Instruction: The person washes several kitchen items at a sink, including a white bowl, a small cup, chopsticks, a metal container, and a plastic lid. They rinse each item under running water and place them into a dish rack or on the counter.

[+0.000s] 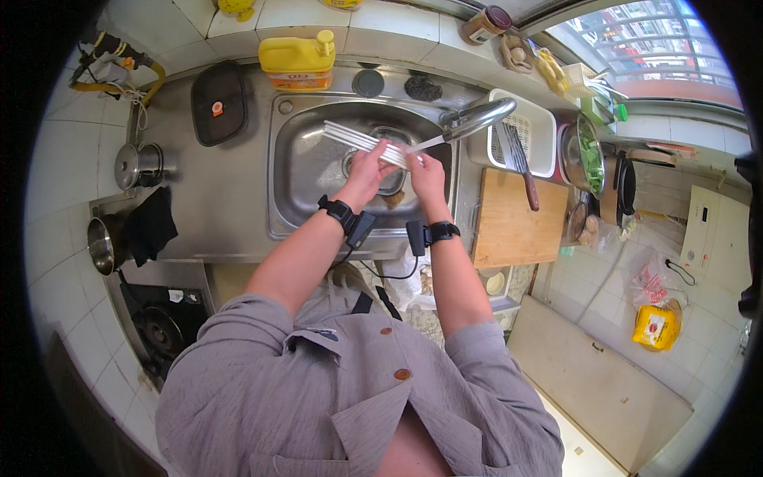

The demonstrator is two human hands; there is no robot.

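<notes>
A bundle of white chopsticks point(351, 136) lies across both hands above the stainless steel sink point(304, 203). Around the middle of the bundle, my left hand point(369, 170) is closed. My right hand point(425, 177) grips the sticks near their right end. From the chrome faucet point(483, 119) a stream of water point(428, 143) runs onto the bundle beside my right hand. Under the hands, a clear rectangular container seems to stand in the basin, partly hidden. A brownish scrap point(393, 199) lies near it.
Right of the sink are a white basket point(545, 161), a knife with a wooden handle point(532, 192), a wooden cutting board point(518, 232) and a bowl of green leaves point(590, 158). Behind stands a yellow jug point(295, 62). A black lid point(219, 104) and a steel pot point(137, 167) are at left.
</notes>
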